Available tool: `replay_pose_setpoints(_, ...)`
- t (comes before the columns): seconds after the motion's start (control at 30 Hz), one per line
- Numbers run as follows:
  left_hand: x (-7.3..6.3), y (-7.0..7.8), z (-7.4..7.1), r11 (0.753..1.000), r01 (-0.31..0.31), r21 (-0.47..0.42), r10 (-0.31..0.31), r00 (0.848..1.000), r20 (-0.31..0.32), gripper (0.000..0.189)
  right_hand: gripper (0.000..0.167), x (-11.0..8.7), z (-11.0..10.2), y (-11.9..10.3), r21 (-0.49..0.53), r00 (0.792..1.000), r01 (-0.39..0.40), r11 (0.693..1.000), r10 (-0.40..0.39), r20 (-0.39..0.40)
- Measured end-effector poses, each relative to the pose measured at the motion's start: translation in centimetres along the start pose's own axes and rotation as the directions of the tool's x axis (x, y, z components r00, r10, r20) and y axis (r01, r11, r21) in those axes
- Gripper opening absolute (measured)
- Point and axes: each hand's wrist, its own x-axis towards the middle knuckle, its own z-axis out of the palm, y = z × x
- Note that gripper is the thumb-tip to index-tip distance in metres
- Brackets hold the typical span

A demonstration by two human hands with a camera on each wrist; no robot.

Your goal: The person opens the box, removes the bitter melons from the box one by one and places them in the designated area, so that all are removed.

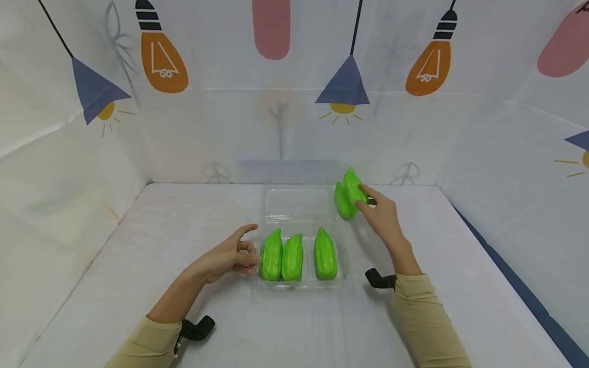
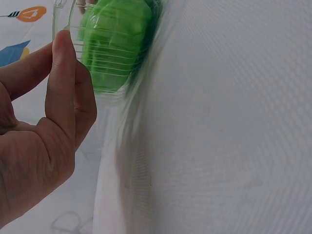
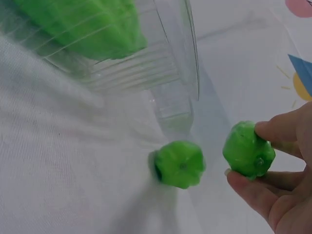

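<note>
My right hand [image 1: 384, 212] pinches a glossy green ribbed toy vegetable [image 1: 353, 185] between thumb and fingers, above the table's far side. Close to it, a second green vegetable [image 3: 181, 164] lies on the table, apart from the held one in the right wrist view. A clear hinged plastic box [image 1: 307, 284] stands mid-table, its lid [image 1: 296, 204] folded back. Inside lie two green vegetables side by side at the left and one [image 1: 325, 255] at the right, a gap between them. My left hand [image 1: 232, 255] grips the box's left rim [image 2: 73, 12], index finger stretched out.
A white cloth covers the table [image 1: 175, 220]. White curtains [image 1: 221, 122] printed with lamps and bulbs rise behind and at both sides. Each wrist carries a black camera mount, the left mount [image 1: 198, 328] near the table's front.
</note>
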Motion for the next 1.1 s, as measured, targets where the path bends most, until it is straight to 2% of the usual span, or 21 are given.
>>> replay_pose_setpoints(0.53, 0.0, 0.0, 0.0, 1.0, -0.011, -0.006, 0.011, 1.0, 0.005, 0.093, 0.051, 0.2, 0.4, 2.6, -0.037, 0.998, -0.051, 0.998, 0.05, -0.022)
replay_pose_setpoints(1.1, 0.0, 0.0, -0.1, 1.0, -0.005, -0.008, 0.005, 1.0, 0.009, 0.094, 0.051, 0.2, 0.7, 4.0, -0.058, 0.989, -0.143, 0.988, 0.145, 0.026)
